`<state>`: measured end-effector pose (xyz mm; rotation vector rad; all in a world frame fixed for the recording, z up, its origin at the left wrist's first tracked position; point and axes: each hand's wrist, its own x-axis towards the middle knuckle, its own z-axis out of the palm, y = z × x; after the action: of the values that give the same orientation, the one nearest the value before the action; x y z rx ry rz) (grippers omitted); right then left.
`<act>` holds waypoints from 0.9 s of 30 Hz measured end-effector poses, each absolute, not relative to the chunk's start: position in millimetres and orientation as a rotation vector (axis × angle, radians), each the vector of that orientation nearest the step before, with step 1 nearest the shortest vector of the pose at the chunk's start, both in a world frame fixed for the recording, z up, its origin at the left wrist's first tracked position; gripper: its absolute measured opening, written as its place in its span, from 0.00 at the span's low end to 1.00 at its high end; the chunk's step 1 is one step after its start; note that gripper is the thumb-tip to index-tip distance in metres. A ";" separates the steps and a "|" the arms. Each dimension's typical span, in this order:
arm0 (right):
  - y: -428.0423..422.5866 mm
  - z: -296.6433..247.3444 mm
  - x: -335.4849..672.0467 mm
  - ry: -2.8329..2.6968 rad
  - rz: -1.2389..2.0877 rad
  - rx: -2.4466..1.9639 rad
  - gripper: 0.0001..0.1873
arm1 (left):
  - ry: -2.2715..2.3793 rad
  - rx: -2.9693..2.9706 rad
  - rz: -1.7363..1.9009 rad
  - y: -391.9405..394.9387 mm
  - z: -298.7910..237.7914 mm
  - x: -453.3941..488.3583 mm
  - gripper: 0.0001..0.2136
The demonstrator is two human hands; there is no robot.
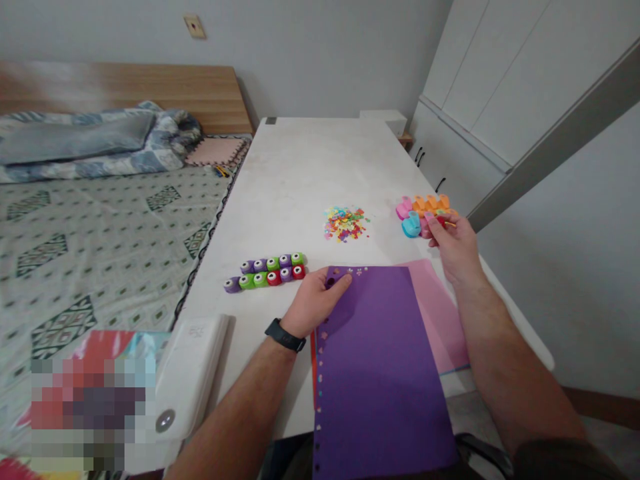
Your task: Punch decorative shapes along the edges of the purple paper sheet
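My left hand (320,301) grips the top left corner of a purple paper sheet (385,373), thumb on top. Small shaped holes run down the sheet's left edge and along part of its top edge. Under it lie a pink sheet (444,320) and a thin red edge (314,373). At the right, my right hand (459,245) has its fingers closed around a pinkish craft punch (427,225), partly hidden by the fingers. Beside it stand a blue punch (411,225), a pink punch (403,208) and several orange punches (430,203).
A pile of colourful paper confetti (346,224) lies mid-table. Two rows of small purple, green and red punches (273,270) stand to the left. A white device (193,373) sits at the table's left edge, beside a bed (115,247). White cabinets (460,153) flank the right side.
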<state>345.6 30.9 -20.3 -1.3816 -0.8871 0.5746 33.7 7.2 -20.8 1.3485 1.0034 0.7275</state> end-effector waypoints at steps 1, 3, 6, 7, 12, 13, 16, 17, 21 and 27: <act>31.3 -21.4 347.9 -0.908 0.553 -1.426 0.22 | 1.003 1.351 0.727 7.1 -20.5 33.8 0.17; 31.6 -24.6 351.6 -0.982 0.510 -1.495 0.22 | 1.002 1.365 0.728 7.1 -20.2 33.8 0.17; 31.0 -32.3 356.1 -1.129 0.427 -1.608 0.19 | 1.001 1.381 0.724 7.2 -19.9 33.5 0.17; 30.6 -35.1 357.4 -1.172 0.399 -1.674 0.19 | 1.002 1.383 0.721 7.3 -19.7 33.4 0.17; 29.2 -41.7 360.3 -1.237 0.281 -2.038 0.23 | 0.994 1.407 0.729 7.3 -18.6 33.1 0.16; 29.4 -41.4 360.1 -1.265 0.264 -2.078 0.22 | 0.996 1.409 0.734 7.4 -18.6 33.1 0.16; 30.5 -40.7 359.4 -1.395 0.200 -2.138 0.19 | 1.009 1.403 0.734 7.5 -19.2 33.3 0.17; 31.0 -41.4 359.2 -1.415 0.179 -2.146 0.19 | 1.013 1.400 0.732 7.5 -19.4 33.3 0.17; 32.1 -49.2 359.1 -1.339 0.187 -2.134 0.20 | 1.005 1.379 0.731 7.2 -20.2 33.0 0.17; 32.1 -54.3 360.2 -1.348 0.172 -2.129 0.19 | 1.004 1.407 0.739 7.1 -20.6 32.5 0.17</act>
<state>360.2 32.1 -54.3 -2.1288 -1.3476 0.1718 32.5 7.1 -20.6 1.4072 1.0040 0.7389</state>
